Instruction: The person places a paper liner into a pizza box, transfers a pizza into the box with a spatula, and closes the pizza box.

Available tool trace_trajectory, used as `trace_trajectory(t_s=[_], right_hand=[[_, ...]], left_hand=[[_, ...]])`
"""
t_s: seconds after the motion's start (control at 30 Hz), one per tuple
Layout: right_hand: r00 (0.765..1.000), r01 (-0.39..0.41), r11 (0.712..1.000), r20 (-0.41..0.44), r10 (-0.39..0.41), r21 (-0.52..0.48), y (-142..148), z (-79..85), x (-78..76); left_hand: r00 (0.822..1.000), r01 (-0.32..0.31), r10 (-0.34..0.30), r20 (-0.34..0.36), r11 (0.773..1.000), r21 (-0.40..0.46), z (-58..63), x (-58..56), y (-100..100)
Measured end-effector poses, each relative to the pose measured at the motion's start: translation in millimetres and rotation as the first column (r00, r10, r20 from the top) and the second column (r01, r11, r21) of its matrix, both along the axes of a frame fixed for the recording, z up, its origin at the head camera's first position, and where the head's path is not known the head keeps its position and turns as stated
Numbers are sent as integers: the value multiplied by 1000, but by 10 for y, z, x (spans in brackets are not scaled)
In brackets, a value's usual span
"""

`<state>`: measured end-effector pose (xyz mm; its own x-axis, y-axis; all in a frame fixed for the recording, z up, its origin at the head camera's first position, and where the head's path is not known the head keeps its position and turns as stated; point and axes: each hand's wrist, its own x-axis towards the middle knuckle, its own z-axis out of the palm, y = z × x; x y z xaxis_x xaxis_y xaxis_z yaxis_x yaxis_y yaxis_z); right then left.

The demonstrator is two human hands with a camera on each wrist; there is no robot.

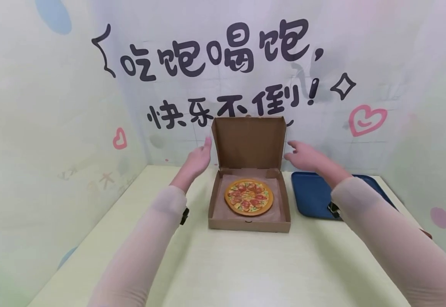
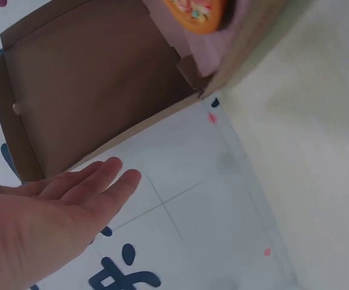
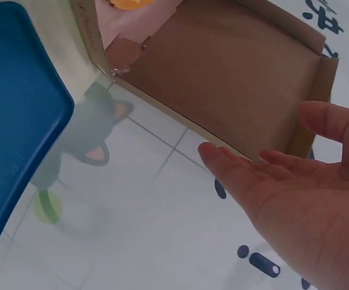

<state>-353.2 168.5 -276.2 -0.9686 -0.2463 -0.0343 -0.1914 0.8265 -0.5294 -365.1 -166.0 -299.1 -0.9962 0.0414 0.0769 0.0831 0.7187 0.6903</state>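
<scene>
A brown cardboard pizza box stands on the table with its lid raised upright at the back. Inside lies a round pizza with an orange crust, on pinkish paper. My left hand is at the lid's left side, its fingers extended close to the edge; the left wrist view shows the fingertips right by that edge. On the opposite side, my right hand reaches towards the lid's right edge with fingers straight and thumb apart. Neither hand holds anything.
A blue tray lies on the table to the right of the box, partly under my right forearm. Behind the table rises a wall with large dark lettering. Side walls border the table left and right.
</scene>
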Motion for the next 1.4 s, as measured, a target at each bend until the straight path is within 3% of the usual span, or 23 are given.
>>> trace_trajectory(t_s=[0.1, 0.2, 0.3, 0.4, 0.53, 0.6, 0.7, 0.8, 1.07, 1.4], right_hand=[[998, 44, 994, 49, -39, -98, -78, 48, -146], [993, 101, 971, 85, -84, -218, -114, 85, -230], [988, 137, 926, 113, -104, -350, -128, 104, -289], [985, 151, 865, 144, -92, -478, -153, 114, -341], [984, 145, 789, 168, -54, -596, -196, 128, -379], [983, 132, 754, 181, -18, -644, -191, 118, -379], [979, 121, 693, 200, 35, -711, -154, 104, -348], [976, 118, 657, 210, 63, -745, -111, 98, -302], [969, 103, 673, 226, 97, -732, -47, 85, -175], [961, 54, 722, 232, 150, -690, 127, 0, 163]], left_hand=[[996, -75, 71, 45, 991, 109, 102, -113, 38], [991, -109, 88, 99, 969, 223, 176, -220, 81], [993, -91, 58, 107, 935, 344, 214, -324, 111], [998, -43, 19, 57, 893, 449, 199, -427, 106], [999, 4, -27, 36, 848, 529, 146, -495, 52], [998, 20, -50, 42, 843, 538, 122, -493, 43], [997, 43, -71, 35, 853, 520, 116, -469, 71], [997, 66, -82, 10, 858, 509, 124, -459, 101], [995, 99, -96, -29, 900, 423, 106, -392, 54], [983, 182, -168, -71, 926, 331, 1, -78, -65]])
